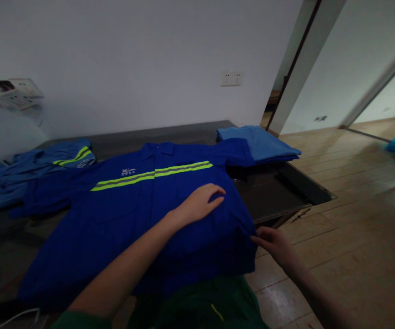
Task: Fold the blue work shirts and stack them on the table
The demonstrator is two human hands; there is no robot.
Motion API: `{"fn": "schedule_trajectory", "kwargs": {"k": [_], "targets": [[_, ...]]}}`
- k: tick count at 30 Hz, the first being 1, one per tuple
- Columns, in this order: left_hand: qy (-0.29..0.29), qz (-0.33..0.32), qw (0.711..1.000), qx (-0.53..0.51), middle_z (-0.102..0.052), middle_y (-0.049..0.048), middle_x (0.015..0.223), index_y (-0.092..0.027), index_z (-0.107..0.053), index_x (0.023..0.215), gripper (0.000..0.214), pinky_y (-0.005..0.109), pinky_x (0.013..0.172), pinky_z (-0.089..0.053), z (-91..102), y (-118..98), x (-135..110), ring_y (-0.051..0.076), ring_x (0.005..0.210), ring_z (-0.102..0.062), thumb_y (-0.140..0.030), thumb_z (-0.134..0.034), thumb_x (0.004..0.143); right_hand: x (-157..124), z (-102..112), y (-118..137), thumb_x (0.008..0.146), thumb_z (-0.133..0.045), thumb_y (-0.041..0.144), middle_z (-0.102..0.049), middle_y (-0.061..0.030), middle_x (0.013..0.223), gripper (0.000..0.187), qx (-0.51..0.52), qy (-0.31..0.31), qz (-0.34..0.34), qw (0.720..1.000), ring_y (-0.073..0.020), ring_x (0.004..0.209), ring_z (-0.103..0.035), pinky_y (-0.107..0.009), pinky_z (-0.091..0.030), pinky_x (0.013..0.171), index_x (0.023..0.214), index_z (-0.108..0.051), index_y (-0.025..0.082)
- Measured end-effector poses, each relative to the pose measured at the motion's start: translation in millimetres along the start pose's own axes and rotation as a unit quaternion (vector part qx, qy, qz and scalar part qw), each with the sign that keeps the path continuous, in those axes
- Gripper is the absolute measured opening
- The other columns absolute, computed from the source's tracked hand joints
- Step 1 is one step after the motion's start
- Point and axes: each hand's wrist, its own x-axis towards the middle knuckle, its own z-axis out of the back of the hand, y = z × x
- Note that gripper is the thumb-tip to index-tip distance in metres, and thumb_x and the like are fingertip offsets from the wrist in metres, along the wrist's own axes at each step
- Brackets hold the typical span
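Observation:
A dark blue work shirt point(122, 219) with a yellow-green reflective stripe across the chest lies spread front-up on a low dark table point(276, 189). My left hand point(202, 201) rests flat on the shirt's right side, fingers stretched out. My right hand point(274, 244) pinches the shirt's lower right hem at the table's edge.
A folded lighter blue garment point(261, 144) sits at the table's far right corner. A crumpled blue garment with reflective stripes point(29, 169) lies at the far left. A white wall with a socket point(232, 78) stands behind. Tiled floor point(355, 228) stretches to the right, toward a doorway.

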Motion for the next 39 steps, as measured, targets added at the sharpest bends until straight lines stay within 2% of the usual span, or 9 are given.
{"fn": "schedule_trajectory", "kwargs": {"k": [3, 8, 12, 17, 21, 23, 29, 34, 39], "targets": [[-0.004, 0.035, 0.985, 0.171, -0.047, 0.0177, 0.144, -0.01, -0.056, 0.132, 0.045, 0.046, 0.113, -0.025, -34.5, 42.2, 58.7, 0.031, 0.136, -0.038, -0.029, -0.053, 0.09, -0.9, -2.9, 1.6, 0.059, -0.076, 0.055, -0.057, 0.0012, 0.058, 0.042, 0.035, -0.049, 0.015, 0.998, -0.0159, 0.058, -0.055, -0.028, -0.045, 0.058, 0.059, -0.053, 0.02], [0.022, 0.078, 0.959, 0.27, -0.03, 0.0115, 0.155, -0.022, -0.04, 0.146, 0.053, 0.052, 0.116, -0.016, -56.1, 79.7, 75.0, 0.032, 0.144, -0.022, -0.043, -0.039, 0.097, -14.6, 2.4, 3.0, 0.066, -0.075, 0.054, -0.051, 0.0033, 0.059, 0.042, 0.056, -0.115, 0.034, 0.991, -0.014, 0.058, -0.051, -0.027, -0.045, 0.058, 0.063, -0.048, 0.022], [0.036, 0.083, 0.947, 0.308, -0.027, 0.0053, 0.157, -0.031, -0.034, 0.148, 0.053, 0.051, 0.117, -0.016, -54.5, 80.6, 71.9, 0.03, 0.145, -0.02, -0.048, -0.032, 0.098, -24.4, 2.5, -14.8, 0.072, -0.07, 0.057, -0.056, 0.0015, 0.066, 0.038, 0.059, -0.132, 0.02, 0.989, -0.0155, 0.063, -0.054, -0.028, -0.047, 0.062, 0.075, -0.058, 0.021], [0.051, 0.047, 0.948, 0.31, -0.028, 0.0036, 0.157, -0.04, -0.039, 0.144, 0.046, 0.062, 0.112, -0.016, -54.1, 79.0, 72.4, 0.033, 0.145, -0.017, -0.046, -0.029, 0.099, -23.3, -4.6, -43.2, 0.074, -0.068, 0.057, -0.071, -0.0088, 0.098, 0.043, 0.092, 0.065, -0.015, 0.994, -0.0266, 0.096, -0.064, -0.041, -0.049, 0.089, 0.093, -0.068, 0.019], [0.118, -0.074, 0.947, 0.288, -0.036, 0.0036, 0.154, -0.034, -0.045, 0.14, 0.043, 0.058, 0.114, -0.015, -55.5, 75.2, 74.0, 0.024, 0.144, -0.024, -0.038, -0.028, 0.1, -21.3, -5.0, -54.6, 0.07, -0.074, 0.053, -0.07, -0.0119, 0.112, 0.05, 0.109, 0.168, -0.004, 0.98, -0.0313, 0.108, -0.062, -0.048, -0.045, 0.098, 0.105, -0.069, 0.018], [0.138, -0.1, 0.944, 0.281, -0.035, 0.0046, 0.154, -0.033, -0.043, 0.141, 0.044, 0.054, 0.115, -0.017, -57.0, 73.3, 75.9, 0.022, 0.144, -0.025, -0.037, -0.029, 0.1, -21.5, -5.6, -58.9, 0.071, -0.073, 0.055, -0.07, -0.0132, 0.113, 0.052, 0.11, 0.16, -0.005, 0.981, -0.0325, 0.108, -0.062, -0.05, -0.044, 0.1, 0.106, -0.07, 0.017], [0.148, -0.086, 0.941, 0.293, -0.026, 0.0038, 0.158, -0.035, -0.032, 0.147, 0.048, 0.054, 0.116, -0.014, -59.5, 73.9, 80.9, 0.023, 0.146, -0.019, -0.039, -0.028, 0.1, -34.9, -25.3, -78.8, 0.071, -0.067, 0.065, -0.066, -0.0132, 0.121, 0.06, 0.115, -0.017, -0.019, 0.993, -0.0303, 0.113, -0.06, -0.047, -0.046, 0.099, 0.113, -0.065, 0.022], [0.147, -0.095, 0.938, 0.298, -0.024, 0.004, 0.159, -0.035, -0.031, 0.148, 0.048, 0.052, 0.116, -0.013, -58.8, 76.7, 80.9, 0.022, 0.146, -0.018, -0.041, -0.026, 0.1, -39.6, -36.1, -104.1, 0.07, -0.063, 0.07, -0.066, -0.0063, 0.067, 0.055, 0.083, 0.042, -0.043, 0.995, -0.0229, 0.062, -0.063, -0.037, -0.054, 0.06, 0.086, -0.068, 0.018], [0.144, -0.107, 0.932, 0.313, -0.023, 0.0036, 0.159, -0.034, -0.03, 0.148, 0.049, 0.051, 0.116, -0.015, -58.5, 77.5, 80.2, 0.023, 0.146, -0.02, -0.041, -0.026, 0.1, -29.7, -27.4, -111.0, 0.062, -0.066, 0.073, -0.068, -0.0083, 0.063, 0.058, 0.056, 0.043, -0.049, 0.996, -0.0253, 0.06, -0.065, -0.039, -0.055, 0.06, 0.078, -0.068, 0.017]]}}
